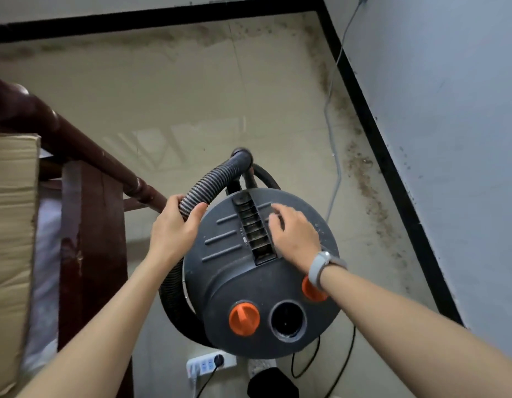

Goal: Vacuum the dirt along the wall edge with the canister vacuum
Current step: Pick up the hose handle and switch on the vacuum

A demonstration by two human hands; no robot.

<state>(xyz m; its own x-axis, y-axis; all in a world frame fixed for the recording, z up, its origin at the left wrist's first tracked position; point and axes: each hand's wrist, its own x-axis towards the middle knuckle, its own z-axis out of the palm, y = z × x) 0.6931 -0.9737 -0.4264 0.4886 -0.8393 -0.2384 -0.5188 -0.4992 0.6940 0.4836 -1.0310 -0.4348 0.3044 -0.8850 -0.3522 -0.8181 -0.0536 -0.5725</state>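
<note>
A dark grey canister vacuum (249,288) with orange knobs stands on the floor below me. Its ribbed black hose (213,179) arches up from the far side and loops down round the left of the canister. My left hand (174,225) grips the hose where it comes over the canister's left edge. Over the lid, beside the slotted vent, my right hand (295,234) has its fingers loosely spread; whether they touch the lid is unclear. Dark dirt (363,173) lies along the black skirting of the right wall, and more dirt (208,35) runs along the far wall.
A dark wooden bed frame (85,156) with a mattress stands at the left. A grey cable (333,116) trails down the floor near the right wall. A white power strip (208,364) with a black plug and cords lies just behind the vacuum.
</note>
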